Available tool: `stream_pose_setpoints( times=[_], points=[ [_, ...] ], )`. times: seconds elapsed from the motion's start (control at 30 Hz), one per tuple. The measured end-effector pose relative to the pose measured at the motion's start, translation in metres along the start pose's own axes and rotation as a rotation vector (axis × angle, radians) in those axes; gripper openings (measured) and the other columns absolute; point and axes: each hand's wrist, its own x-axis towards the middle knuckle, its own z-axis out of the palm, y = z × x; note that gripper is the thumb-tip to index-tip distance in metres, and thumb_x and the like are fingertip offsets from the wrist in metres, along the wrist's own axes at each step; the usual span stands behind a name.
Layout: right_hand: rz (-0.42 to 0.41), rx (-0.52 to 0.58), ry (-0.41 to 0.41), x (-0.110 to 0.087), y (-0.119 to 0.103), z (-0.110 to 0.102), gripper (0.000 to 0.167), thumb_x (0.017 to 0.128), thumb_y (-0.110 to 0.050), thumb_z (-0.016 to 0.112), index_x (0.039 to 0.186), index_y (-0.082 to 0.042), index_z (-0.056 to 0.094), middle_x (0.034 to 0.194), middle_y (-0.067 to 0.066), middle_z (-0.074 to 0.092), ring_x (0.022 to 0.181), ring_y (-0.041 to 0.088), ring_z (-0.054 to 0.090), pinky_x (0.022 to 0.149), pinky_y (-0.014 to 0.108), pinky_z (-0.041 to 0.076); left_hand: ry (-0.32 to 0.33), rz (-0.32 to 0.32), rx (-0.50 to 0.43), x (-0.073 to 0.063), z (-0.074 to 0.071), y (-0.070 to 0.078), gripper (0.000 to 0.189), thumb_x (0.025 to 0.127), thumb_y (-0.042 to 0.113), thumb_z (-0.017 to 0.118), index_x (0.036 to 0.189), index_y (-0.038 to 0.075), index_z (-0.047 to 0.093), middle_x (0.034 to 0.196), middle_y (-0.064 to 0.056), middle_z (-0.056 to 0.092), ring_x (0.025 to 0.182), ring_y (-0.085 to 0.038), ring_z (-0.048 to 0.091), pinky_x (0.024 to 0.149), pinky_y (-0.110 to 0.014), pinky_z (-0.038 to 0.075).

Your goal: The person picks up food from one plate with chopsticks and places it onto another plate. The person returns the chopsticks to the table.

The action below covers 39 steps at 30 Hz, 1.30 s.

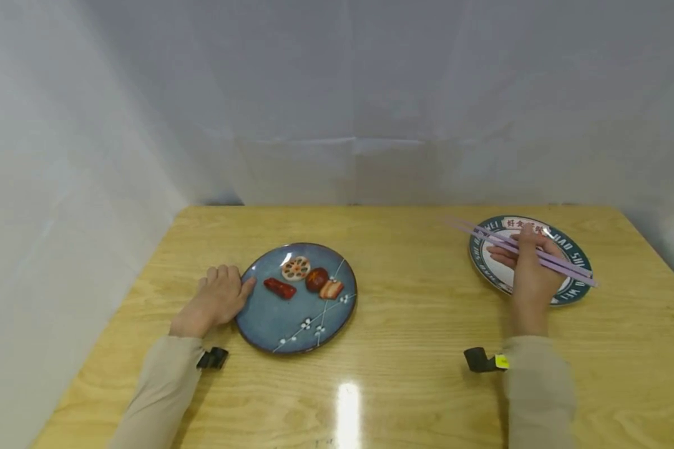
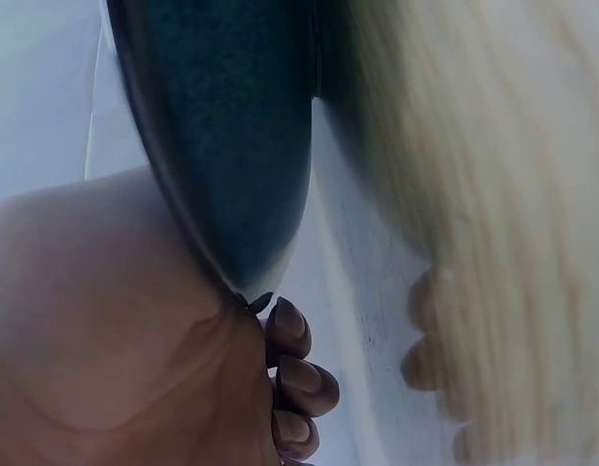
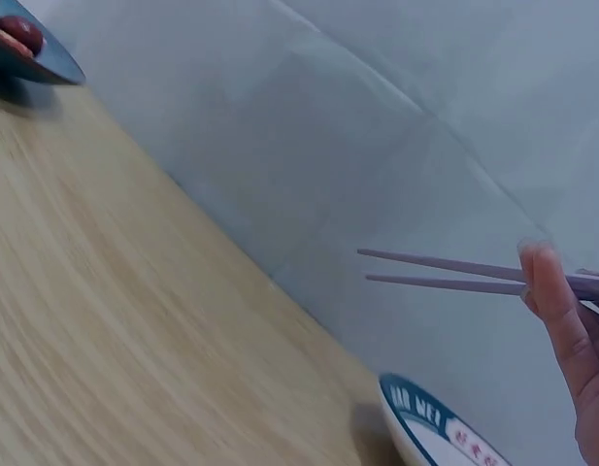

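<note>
My left hand (image 1: 220,295) holds the left rim of a blue plate (image 1: 269,321), its thumb lying over the edge. In the left wrist view the fingertips (image 2: 301,381) curl below the plate's rim (image 2: 216,194). On the plate lie a lotus root slice (image 1: 296,269), a dark red strip of food (image 1: 279,288), a round brown mushroom (image 1: 317,280) and a striped meat slice (image 1: 331,289). My right hand (image 1: 530,280) grips a pair of pale purple chopsticks (image 1: 564,268) above a white plate with a green lettered rim (image 1: 491,271). Their tips stand slightly apart and point left, with nothing between them.
Both plates stand on a wooden table (image 1: 410,312), the blue one left of centre, the green-rimmed one at the back right. Pale sheeting (image 1: 354,125) hangs behind the table and along its left side. A black camera mount sits at each wrist.
</note>
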Motion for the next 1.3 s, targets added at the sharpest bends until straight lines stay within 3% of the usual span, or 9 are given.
stream_pose_setpoints(
  times=[0.23,0.43,0.73,0.9,1.1,1.3],
  points=[
    [0.004,0.052,0.156,0.012,-0.008,-0.024,0.029,0.087,-0.014,0.072,0.087,0.012,0.058,0.082,0.019,0.07,0.055,0.025,0.068,0.05,0.03,0.052,0.001,-0.001,0.004,0.001,-0.001,-0.001,0.044,0.103,0.03,0.037,0.099,-0.013,0.046,0.093,-0.027,0.045,0.095,-0.046,0.043,0.083,-0.059,0.034],
    [0.034,0.108,0.262,0.02,-0.014,-0.037,0.029,0.085,-0.011,0.074,0.09,0.014,0.059,0.077,0.02,0.068,0.056,0.026,0.068,0.05,0.031,0.052,-0.01,-0.018,-0.001,0.002,-0.003,-0.001,0.045,0.104,0.03,0.037,0.099,-0.013,0.046,0.094,-0.028,0.045,0.096,-0.046,0.042,0.082,-0.058,0.033],
    [0.029,0.174,0.358,0.022,-0.017,-0.059,0.029,0.08,-0.008,0.078,0.089,0.01,0.058,0.078,0.021,0.066,0.058,0.027,0.069,0.049,0.031,0.052,-0.009,-0.014,0.006,0.006,-0.001,-0.001,0.046,0.103,0.031,0.036,0.101,-0.014,0.046,0.097,-0.029,0.046,0.099,-0.048,0.042,0.085,-0.06,0.033],
    [0.053,0.17,0.469,0.023,-0.021,-0.069,0.028,0.076,-0.004,0.081,0.091,0.004,0.058,0.084,0.019,0.068,0.053,0.024,0.067,0.048,0.029,0.052,-0.026,-0.007,0.006,0.007,-0.003,0.0,0.047,0.104,0.031,0.035,0.104,-0.015,0.045,0.098,-0.029,0.045,0.099,-0.047,0.041,0.086,-0.06,0.033],
    [0.054,0.111,0.576,0.024,-0.025,-0.076,0.025,0.082,-0.014,0.077,0.09,0.001,0.058,0.085,0.015,0.066,0.051,0.021,0.066,0.047,0.027,0.051,-0.04,-0.002,0.005,0.004,-0.005,0.001,0.047,0.104,0.03,0.034,0.105,-0.015,0.044,0.097,-0.029,0.044,0.098,-0.047,0.041,0.086,-0.061,0.033],
    [0.041,0.1,0.652,0.024,-0.027,-0.077,0.02,0.089,-0.018,0.07,0.088,-0.001,0.059,0.076,0.013,0.064,0.05,0.019,0.064,0.047,0.026,0.051,-0.05,-0.017,0.002,0.003,-0.007,0.001,0.048,0.105,0.03,0.033,0.107,-0.017,0.043,0.099,-0.03,0.044,0.099,-0.047,0.04,0.088,-0.061,0.032]
  ],
)
